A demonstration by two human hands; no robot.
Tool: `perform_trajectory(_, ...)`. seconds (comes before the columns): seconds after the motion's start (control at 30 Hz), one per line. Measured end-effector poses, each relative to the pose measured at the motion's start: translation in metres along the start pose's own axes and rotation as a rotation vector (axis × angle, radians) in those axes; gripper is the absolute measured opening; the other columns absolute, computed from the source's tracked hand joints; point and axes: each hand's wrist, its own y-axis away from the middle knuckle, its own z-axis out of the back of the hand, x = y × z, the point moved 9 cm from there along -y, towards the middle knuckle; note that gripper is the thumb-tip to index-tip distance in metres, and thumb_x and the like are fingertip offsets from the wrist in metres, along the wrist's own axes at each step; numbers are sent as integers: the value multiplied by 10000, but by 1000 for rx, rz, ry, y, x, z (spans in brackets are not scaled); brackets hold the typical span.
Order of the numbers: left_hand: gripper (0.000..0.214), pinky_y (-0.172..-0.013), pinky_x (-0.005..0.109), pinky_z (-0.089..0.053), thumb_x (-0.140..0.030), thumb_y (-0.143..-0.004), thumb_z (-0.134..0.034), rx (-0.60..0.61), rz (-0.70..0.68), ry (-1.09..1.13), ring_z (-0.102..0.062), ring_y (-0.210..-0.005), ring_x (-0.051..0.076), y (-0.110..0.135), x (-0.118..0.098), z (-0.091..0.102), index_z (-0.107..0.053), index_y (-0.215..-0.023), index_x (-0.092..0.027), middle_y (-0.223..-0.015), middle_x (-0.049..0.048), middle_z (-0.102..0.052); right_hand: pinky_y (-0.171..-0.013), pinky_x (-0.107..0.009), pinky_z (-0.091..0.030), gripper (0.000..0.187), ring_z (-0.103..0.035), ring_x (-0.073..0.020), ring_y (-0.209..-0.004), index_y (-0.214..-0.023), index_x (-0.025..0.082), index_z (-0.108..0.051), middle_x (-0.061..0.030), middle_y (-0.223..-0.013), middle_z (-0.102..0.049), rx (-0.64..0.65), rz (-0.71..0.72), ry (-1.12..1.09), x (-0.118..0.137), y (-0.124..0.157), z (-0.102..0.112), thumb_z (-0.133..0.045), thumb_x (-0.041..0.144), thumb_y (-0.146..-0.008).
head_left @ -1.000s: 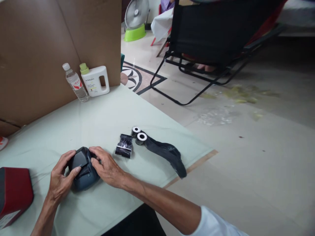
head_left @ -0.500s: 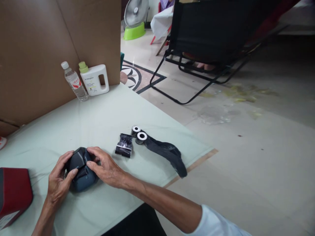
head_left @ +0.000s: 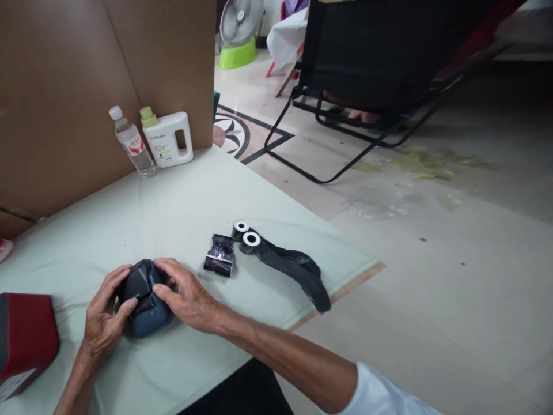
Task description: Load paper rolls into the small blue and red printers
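A small dark blue printer-like device [head_left: 151, 317] with a black, angled lid rests on the pale green table. My left hand [head_left: 106, 314] wraps its left side, thumb on the front edge of the lid. From the other side my right hand [head_left: 184, 294] grips it, the thumb lying by the lid's right edge and the fingers at the back. What is inside the device is hidden. To the right of my hands lie a short piece of shiny black ribbon [head_left: 219, 255] and two black rolls with white cores [head_left: 251, 240]. A long black strip [head_left: 298, 271] stretches from beside the rolls toward the table edge.
At the left stands a red box [head_left: 30, 337]. A water bottle [head_left: 135, 144] and a white jug [head_left: 168, 138] with a green cap stand against the brown cardboard panel [head_left: 64, 86]. Beyond the table's right edge are a black folding chair [head_left: 367, 52] and a fan [head_left: 240, 23].
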Motion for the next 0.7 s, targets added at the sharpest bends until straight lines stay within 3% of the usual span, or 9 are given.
perform_trajectory(0.3,413,-1194,506,-440,-386,-910,-723,-64,72,48,-581,-1356,305,1,-3,0,-670,-1294,-242,-1414,110,-639,-1093,-449,-506,437,-574,-248,-1273,-1380,209,-556,-125,-1386,-577,15,-7,-6,3,-1,-1,-593,247,-946)
perform_trajectory(0.7,406,-1180,495,-443,-272,-922,-714,-11,-73,30,-571,-1357,281,2,-5,0,-655,-1324,-267,-1421,116,-623,-1105,-444,-495,446,-564,-245,-1283,-1390,207,-547,-125,-1404,-561,27,-10,-18,2,0,-1,-592,243,-948)
